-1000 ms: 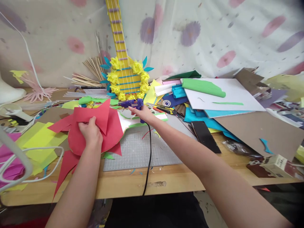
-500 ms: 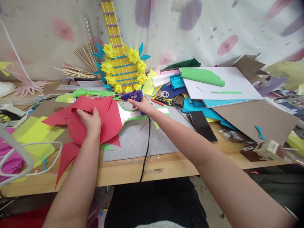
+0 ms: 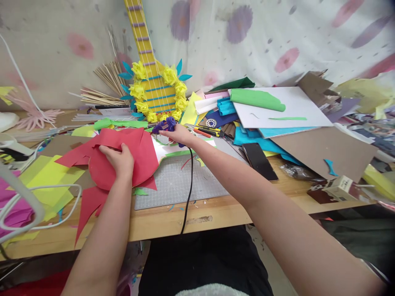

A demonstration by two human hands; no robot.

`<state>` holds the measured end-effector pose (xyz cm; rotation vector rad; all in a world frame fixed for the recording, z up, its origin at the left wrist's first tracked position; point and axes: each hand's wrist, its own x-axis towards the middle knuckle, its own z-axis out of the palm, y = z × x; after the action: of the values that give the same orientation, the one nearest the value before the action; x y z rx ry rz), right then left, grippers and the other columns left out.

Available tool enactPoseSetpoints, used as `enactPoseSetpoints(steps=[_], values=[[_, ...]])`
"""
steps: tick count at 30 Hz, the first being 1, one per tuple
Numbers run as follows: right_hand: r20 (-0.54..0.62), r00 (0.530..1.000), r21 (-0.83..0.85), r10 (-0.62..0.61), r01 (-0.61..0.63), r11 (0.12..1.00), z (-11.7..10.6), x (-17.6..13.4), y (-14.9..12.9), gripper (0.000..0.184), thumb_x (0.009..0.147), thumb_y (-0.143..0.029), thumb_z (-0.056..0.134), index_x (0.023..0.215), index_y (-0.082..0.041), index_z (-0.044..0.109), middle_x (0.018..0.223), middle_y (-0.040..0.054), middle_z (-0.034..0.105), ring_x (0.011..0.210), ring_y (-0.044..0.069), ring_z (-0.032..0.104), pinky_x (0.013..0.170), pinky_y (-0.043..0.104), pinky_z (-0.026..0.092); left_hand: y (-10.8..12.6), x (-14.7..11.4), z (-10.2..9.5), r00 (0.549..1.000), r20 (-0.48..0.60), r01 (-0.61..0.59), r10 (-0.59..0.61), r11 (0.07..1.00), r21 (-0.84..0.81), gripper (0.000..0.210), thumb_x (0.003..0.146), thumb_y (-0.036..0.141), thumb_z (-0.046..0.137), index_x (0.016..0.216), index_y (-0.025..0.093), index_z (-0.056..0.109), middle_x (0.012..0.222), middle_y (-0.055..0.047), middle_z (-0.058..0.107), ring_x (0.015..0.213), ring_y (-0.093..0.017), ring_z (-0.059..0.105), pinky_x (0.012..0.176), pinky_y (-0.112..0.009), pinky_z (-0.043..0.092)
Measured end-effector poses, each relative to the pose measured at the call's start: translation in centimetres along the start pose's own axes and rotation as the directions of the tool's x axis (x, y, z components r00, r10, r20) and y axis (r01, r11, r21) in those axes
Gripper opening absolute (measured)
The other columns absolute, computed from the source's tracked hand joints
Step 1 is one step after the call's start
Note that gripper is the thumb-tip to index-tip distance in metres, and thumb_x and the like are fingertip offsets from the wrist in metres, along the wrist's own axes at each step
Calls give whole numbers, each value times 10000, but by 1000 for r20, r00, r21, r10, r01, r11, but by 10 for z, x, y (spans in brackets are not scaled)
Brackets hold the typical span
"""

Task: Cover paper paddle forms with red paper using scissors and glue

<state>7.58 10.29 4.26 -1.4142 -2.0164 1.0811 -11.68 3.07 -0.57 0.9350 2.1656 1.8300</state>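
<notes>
My left hand [image 3: 121, 160] is closed on a loose edge of the red paper [image 3: 142, 154], its fingers tucked under the fold and its thumb on top. The red paper covers the round body of a guitar-shaped cutout, whose white, green-edged neck [image 3: 173, 150] extends to the right. Wrapped round a dark blue glue gun [image 3: 165, 124], my right hand [image 3: 179, 135] is just above the neck. The gun's nozzle end points left toward the red paper, and its black cord [image 3: 189, 193] hangs over the table's front edge. Whatever lies under the paper fold is hidden.
A yellow toy guitar [image 3: 159, 92] with paper flowers leans at the back. A grey cutting mat [image 3: 185, 181] lies under the cutout. To the right are cutters [image 3: 212, 131], a black phone [image 3: 259, 161] and cardboard [image 3: 324, 152]. A white cable [image 3: 77, 203] loops at left.
The camera view has shifted slightly. The glue gun's front end sits a little lower and nearer the red paper. My left hand keeps its hold on the paper.
</notes>
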Motion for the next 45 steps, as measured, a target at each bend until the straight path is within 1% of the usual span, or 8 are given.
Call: enactPoseSetpoints(steps=[7, 15, 20, 26, 33, 38, 42, 45], values=[[-15, 1000, -19, 7, -8, 1000, 1, 1, -2, 397, 825, -538, 586, 866, -145, 635, 695, 41, 642, 586, 112, 588, 574, 220, 488, 0, 0, 1, 1000, 20, -8, 8, 1000, 5, 634, 762, 71, 516, 1350, 45, 280, 1406, -244, 408, 1299, -236, 458, 1105, -351, 350], [-4, 1000, -28, 8, -8, 1000, 0, -2, -3, 393, 828, -534, 576, 736, -152, 589, 671, 39, 635, 558, 108, 572, 562, 221, 467, -12, 5, 2, 991, 1, -137, 137, 990, -19, 547, 770, 92, 522, 1283, 79, 334, 1335, -228, 480, 1257, -219, 501, 1076, -332, 377], [26, 1000, -41, -1, 2, 999, -5, -10, -4, 378, 827, -518, 584, 712, -157, 583, 607, 27, 599, 543, 107, 542, 538, 216, 434, -14, 6, 3, 996, -5, -93, 93, 996, -1, 594, 752, 94, 541, 1302, 71, 317, 1350, -237, 455, 1268, -237, 487, 1102, -365, 339], [35, 999, -28, 11, -10, 1000, -7, -17, -3, 395, 839, -520, 567, 675, -161, 555, 571, 18, 562, 526, 108, 526, 503, 216, 411, -13, 5, 3, 992, 5, -122, 123, 991, -46, 588, 754, 87, 529, 1301, 111, 314, 1353, -221, 462, 1255, -238, 497, 1082, -382, 367], [45, 999, -64, 21, -18, 998, -8, -16, -6, 361, 833, -520, 578, 788, -163, 583, 581, 9, 574, 518, 116, 527, 488, 223, 416, -9, 3, 2, 992, -6, -124, 124, 992, -9, 553, 755, 80, 526, 1271, 62, 330, 1327, -243, 477, 1248, -231, 505, 1067, -337, 381], [80, 997, -99, 9, -1, 995, -11, -23, -9, 359, 833, -509, 582, 753, -159, 591, 584, 21, 577, 528, 119, 536, 532, 235, 438, -8, 3, 2, 995, -5, -102, 102, 994, 32, 526, 761, 86, 524, 1252, 109, 337, 1332, -211, 487, 1245, -225, 506, 1068, -357, 383], [107, 994, -67, -5, 12, 998, -11, -28, -3, 339, 822, -498, 599, 830, -160, 621, 627, 24, 607, 531, 116, 556, 530, 228, 445, -7, 2, 2, 996, -3, -92, 92, 995, 26, 493, 762, 72, 519, 1220, 127, 346, 1325, -198, 489, 1234, -213, 515, 1058, -341, 395], [98, 995, -50, -15, 20, 999, -11, -33, 3, 339, 823, -492, 601, 891, -161, 630, 652, 22, 622, 531, 109, 558, 524, 217, 442, -4, 0, 1, 996, 3, -89, 89, 996, 10, 506, 762, 56, 508, 1234, 99, 329, 1340, -233, 464, 1253, -219, 498, 1071, -347, 379]])
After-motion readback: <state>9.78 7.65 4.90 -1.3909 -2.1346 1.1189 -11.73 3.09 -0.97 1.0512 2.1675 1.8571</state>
